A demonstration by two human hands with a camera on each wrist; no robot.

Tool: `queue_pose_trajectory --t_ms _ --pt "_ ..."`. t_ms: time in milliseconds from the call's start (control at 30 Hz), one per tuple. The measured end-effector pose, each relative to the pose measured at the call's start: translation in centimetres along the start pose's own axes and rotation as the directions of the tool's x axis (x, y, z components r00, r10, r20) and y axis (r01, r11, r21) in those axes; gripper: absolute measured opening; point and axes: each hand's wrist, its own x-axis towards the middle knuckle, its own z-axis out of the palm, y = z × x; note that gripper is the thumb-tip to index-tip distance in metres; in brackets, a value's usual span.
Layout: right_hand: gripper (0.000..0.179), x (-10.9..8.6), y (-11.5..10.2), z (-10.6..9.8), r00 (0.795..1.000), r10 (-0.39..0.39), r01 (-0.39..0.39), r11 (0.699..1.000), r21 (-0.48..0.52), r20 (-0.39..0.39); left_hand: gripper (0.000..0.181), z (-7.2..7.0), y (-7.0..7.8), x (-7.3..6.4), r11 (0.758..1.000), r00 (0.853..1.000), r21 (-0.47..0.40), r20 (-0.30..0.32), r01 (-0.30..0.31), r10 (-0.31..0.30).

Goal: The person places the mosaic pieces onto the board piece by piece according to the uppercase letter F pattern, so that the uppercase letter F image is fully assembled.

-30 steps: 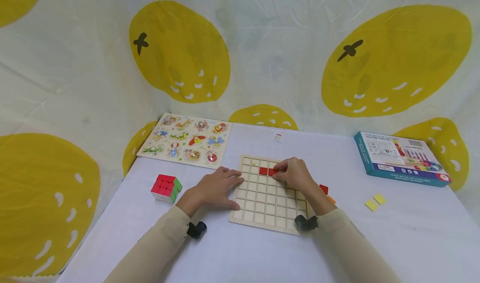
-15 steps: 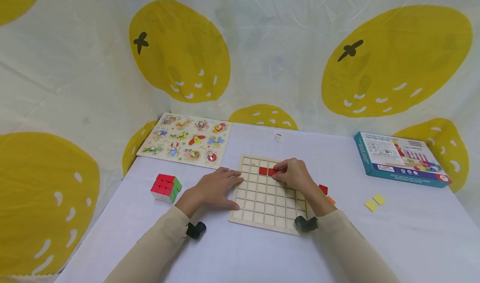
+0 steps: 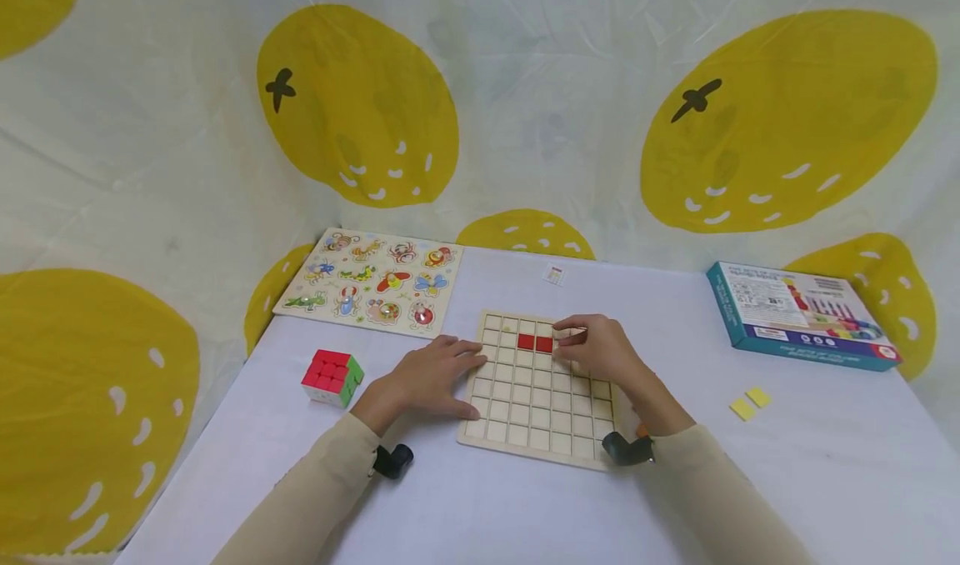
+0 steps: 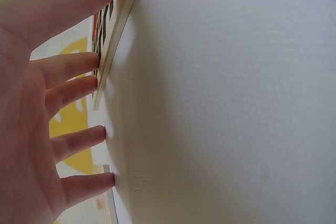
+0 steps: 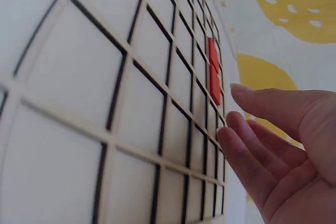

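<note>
A wooden grid board [image 3: 529, 394] lies flat on the white table, with two red square tiles [image 3: 536, 343] side by side in neighbouring cells near its far edge. My left hand [image 3: 426, 377] rests at the board's left side, fingers spread. In the left wrist view its thumb and two fingertips [image 4: 92, 83] meet the board's edge, and the other two reach the cloth. Just right of the red tiles, my right hand [image 3: 600, 348] hovers close over the board. The right wrist view shows its thumb [image 5: 273, 103] and fingers apart, nothing between them.
A puzzle cube [image 3: 332, 376] stands left, below an insect puzzle board [image 3: 405, 320]. Two yellow tiles [image 3: 742, 409] lie right; an orange tile [image 3: 641, 430] is partly hidden by my right wrist. A teal-edged box [image 3: 802, 319] sits back right, a small card [image 3: 554, 275] behind the grid.
My right hand has let go of the right-hand red tile and shifted slightly right, uncovering it. The loose red tile beside the board is now hidden behind my forearm. The left hand stays put.
</note>
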Motion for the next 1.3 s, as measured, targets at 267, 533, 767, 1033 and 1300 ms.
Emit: queue_pose_trajectory --t_ms 267,533,767,1033,1300 --pt "0.044 -1.5 1.6 -3.4 0.997 0.062 -0.065 0.996 -0.063 -0.044 0.083 0.1 -0.2 0.0 1.000 1.000 0.001 -0.004 0.005 -0.005" --pt "0.050 -3.5 4.0 -6.1 0.992 0.115 -0.120 0.988 -0.096 -0.055 0.083 -0.1 -0.1 0.0 1.000 1.000 -0.009 0.001 0.000 0.000" --pt "0.057 -4.8 5.9 -7.6 0.983 0.183 -0.185 0.979 -0.089 -0.028 0.083 -0.1 -0.1 0.0 1.000 1.000 0.004 0.000 0.000 0.000" --pt "0.057 -5.9 8.0 -7.2 0.975 0.221 -0.221 0.972 -0.077 -0.008 0.082 -0.1 -0.1 -0.1 1.000 1.000 0.003 -0.001 -0.006 0.006" --pt "0.059 -6.3 8.9 -6.1 0.975 0.221 -0.221 0.971 -0.092 -0.008 0.082 -0.1 -0.1 0.0 1.000 1.000 0.007 -0.006 -0.010 0.010"
